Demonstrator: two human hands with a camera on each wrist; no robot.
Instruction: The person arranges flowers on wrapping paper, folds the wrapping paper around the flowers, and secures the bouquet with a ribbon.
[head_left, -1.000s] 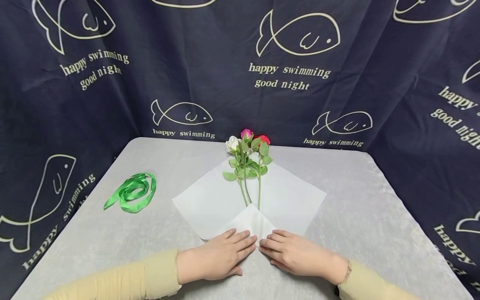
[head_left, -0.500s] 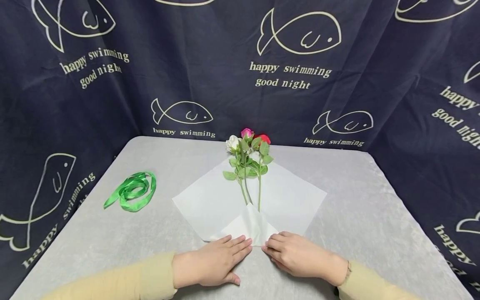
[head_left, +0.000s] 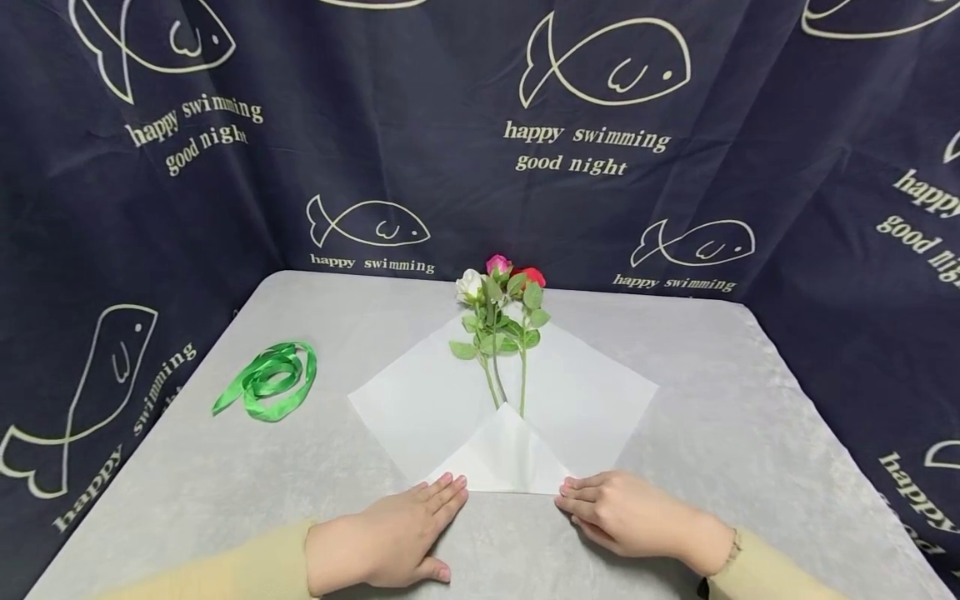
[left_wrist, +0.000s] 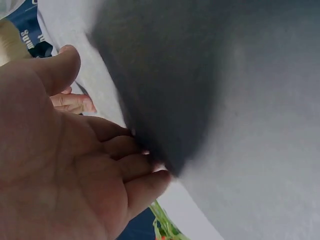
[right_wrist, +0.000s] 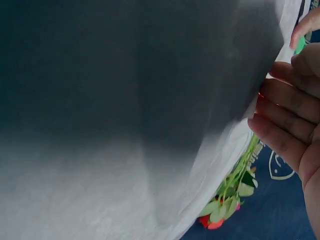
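A sheet of white wrapping paper (head_left: 420, 400) lies as a diamond, its near corner folded up into a triangle (head_left: 487, 462). Three artificial roses rest on it: a white rose (head_left: 470, 286), a pink rose (head_left: 498, 266) and a red rose (head_left: 534, 276). The fold covers their stem ends. My left hand (head_left: 397, 533) presses straight fingertips on the left end of the crease, thumb spread. At the crease's right end, the fingers of my right hand (head_left: 637, 515) press down. In both wrist views the extended fingertips touch the surface.
A loose coil of green ribbon (head_left: 273, 381) lies on the left of the grey cloth-covered table (head_left: 675, 367). Behind and at both sides hangs a dark blue curtain (head_left: 450, 125) with fish drawings and lettering.
My hands have slid apart along the crease, left hand to the left and right hand to the right. The folded triangle now lies flatter and more of it shows.
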